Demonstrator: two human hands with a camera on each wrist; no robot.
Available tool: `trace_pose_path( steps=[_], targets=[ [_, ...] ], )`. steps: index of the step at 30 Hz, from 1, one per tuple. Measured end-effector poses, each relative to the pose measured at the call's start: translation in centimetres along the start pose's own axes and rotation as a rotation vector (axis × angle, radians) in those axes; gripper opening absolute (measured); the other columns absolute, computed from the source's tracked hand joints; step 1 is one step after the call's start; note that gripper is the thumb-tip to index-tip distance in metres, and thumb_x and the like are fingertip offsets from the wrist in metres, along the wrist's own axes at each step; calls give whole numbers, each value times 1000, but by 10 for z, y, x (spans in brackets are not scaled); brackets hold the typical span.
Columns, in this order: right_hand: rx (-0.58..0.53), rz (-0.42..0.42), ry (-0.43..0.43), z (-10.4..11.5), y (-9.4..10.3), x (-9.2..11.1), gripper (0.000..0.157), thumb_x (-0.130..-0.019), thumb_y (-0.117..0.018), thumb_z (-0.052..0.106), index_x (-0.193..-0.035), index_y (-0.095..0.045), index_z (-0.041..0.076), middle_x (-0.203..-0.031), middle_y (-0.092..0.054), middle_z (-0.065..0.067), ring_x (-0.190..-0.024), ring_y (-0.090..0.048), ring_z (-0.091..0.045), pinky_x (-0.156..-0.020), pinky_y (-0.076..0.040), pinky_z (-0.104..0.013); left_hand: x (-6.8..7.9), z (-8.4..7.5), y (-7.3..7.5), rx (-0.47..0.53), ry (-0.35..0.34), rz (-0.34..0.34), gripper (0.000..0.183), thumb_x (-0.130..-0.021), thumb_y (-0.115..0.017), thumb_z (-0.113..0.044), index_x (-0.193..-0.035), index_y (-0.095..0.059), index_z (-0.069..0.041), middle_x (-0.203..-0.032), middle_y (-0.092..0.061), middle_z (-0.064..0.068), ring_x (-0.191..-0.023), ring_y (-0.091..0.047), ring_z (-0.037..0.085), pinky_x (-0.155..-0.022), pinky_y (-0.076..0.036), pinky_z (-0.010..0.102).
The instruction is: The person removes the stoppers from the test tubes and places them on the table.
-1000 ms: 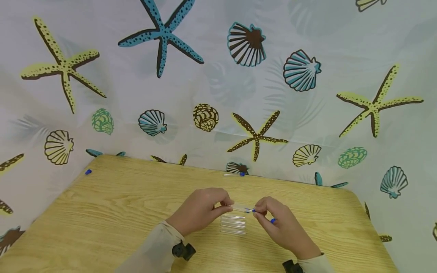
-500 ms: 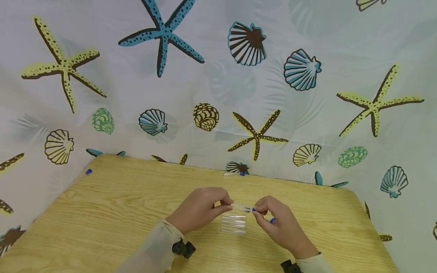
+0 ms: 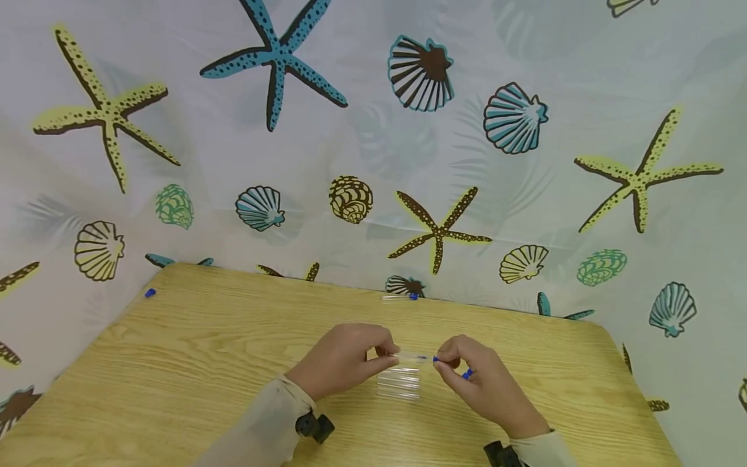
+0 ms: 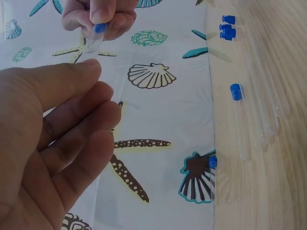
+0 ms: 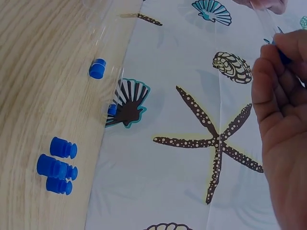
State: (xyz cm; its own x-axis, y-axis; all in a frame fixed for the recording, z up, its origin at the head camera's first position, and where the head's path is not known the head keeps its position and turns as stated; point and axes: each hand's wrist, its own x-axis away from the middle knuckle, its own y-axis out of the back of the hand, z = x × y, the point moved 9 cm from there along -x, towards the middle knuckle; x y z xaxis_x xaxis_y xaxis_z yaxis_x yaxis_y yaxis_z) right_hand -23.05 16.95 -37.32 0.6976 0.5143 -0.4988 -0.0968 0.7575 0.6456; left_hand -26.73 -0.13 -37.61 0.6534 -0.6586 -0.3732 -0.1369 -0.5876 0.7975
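Observation:
In the head view my left hand [image 3: 344, 355] holds a clear test tube [image 3: 410, 357] between thumb and fingers, lengthwise toward the right. My right hand [image 3: 481, 383] pinches a small blue stopper [image 3: 435, 359] right at the tube's mouth. From the left wrist, the stopper [image 4: 100, 28] lines up with the end of the tube [image 4: 92, 47]. The right wrist view shows my right thumb and fingertips mostly covering the stopper. Below the held tube, several uncapped clear tubes [image 3: 399, 383] lie side by side on the table.
Several loose blue stoppers [image 5: 53, 165] lie near my right hand. One stoppered tube [image 5: 97, 68] rests by the row; another stoppered tube [image 3: 399, 298] lies at the table's back edge. A single blue stopper [image 3: 150, 293] sits far left. A patterned cloth [image 3: 373, 143] hangs behind the table.
The held tube tilted slightly and is now more level, overlapping the stoppered tube behind it. My right hand shifted marginally right, still pinching the stopper. The rest has stayed put.

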Motion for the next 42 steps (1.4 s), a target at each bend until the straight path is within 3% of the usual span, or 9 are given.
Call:
trace_pose_path(
  steps=[4, 11, 15, 19, 24, 29, 34, 41, 42],
  targets=[
    [41, -32, 19, 3, 2, -1, 20, -99, -67, -1, -103, -61, 17, -102, -67, 1, -83, -58, -8, -72, -54, -27, 1, 0, 1, 12, 24, -23, 6, -98, -74, -26, -100, -74, -21, -92, -73, -11, -73, -60, -4, -64, -51, 20],
    [31, 16, 7, -2, -1, 1, 13, -102, -64, 5, -102, -61, 17, -103, -66, 4, -85, -61, -5, -73, -56, -25, 1, 5, 3, 65, 43, -40, 6, -97, -74, -22, -103, -75, -23, -100, -75, -11, -83, -66, -1, -70, -55, 22],
    [141, -64, 14, -4, 8, 2, 13, -102, -66, 6, -100, -60, 17, -101, -65, 5, -84, -58, -5, -73, -54, -25, 3, 15, 7, 34, 102, -71, 4, -99, -72, -26, -102, -74, -24, -95, -73, -15, -81, -64, -3, -70, -55, 22],
    [213, -135, -83, -13, 20, 5, 22, -96, -71, -1, -103, -62, 18, -97, -64, 9, -83, -58, -3, -72, -55, -26, 5, 27, 10, 50, 196, -72, 6, -100, -70, -30, -100, -72, -24, -92, -70, -19, -82, -63, -3, -73, -55, 25],
    [303, -130, -171, -21, 22, 3, 22, -97, -71, 2, -118, -67, 10, -100, -66, 5, -86, -58, -4, -75, -56, -27, 5, 36, 4, 51, 250, -36, 7, -100, -71, -29, -102, -75, -24, -93, -71, -17, -86, -65, 0, -76, -56, 29],
    [373, -125, -259, -35, 24, 5, 18, -96, -72, 3, -113, -72, 11, -102, -70, 3, -85, -62, -6, -74, -57, -28, 6, 46, -3, 26, 294, -30, 8, -99, -73, -28, -104, -77, -25, -90, -72, -17, -83, -65, 0, -77, -56, 32],
    [353, -106, -373, -51, 26, 10, 15, -98, -70, 6, -112, -70, 12, -103, -73, 2, -87, -68, -12, -69, -57, -27, 7, 53, -8, 28, 320, -14, 9, -99, -72, -27, -105, -77, -24, -90, -72, -16, -83, -65, 2, -78, -56, 33],
    [307, -86, -539, -78, 29, 22, 15, -100, -67, 9, -115, -66, 10, -99, -74, -2, -84, -69, -10, -76, -59, -32, 7, 64, -19, 39, 348, 21, 12, -101, -70, -23, -109, -78, -19, -94, -73, -12, -87, -68, 6, -82, -57, 38],
    [306, -83, -559, -80, 30, 23, 17, -100, -67, 10, -117, -66, 10, -99, -74, -2, -83, -69, -10, -75, -59, -32, 8, 67, -22, 40, 353, 27, 12, -101, -70, -23, -109, -78, -19, -94, -74, -12, -87, -68, 7, -87, -57, 40]
  ],
)
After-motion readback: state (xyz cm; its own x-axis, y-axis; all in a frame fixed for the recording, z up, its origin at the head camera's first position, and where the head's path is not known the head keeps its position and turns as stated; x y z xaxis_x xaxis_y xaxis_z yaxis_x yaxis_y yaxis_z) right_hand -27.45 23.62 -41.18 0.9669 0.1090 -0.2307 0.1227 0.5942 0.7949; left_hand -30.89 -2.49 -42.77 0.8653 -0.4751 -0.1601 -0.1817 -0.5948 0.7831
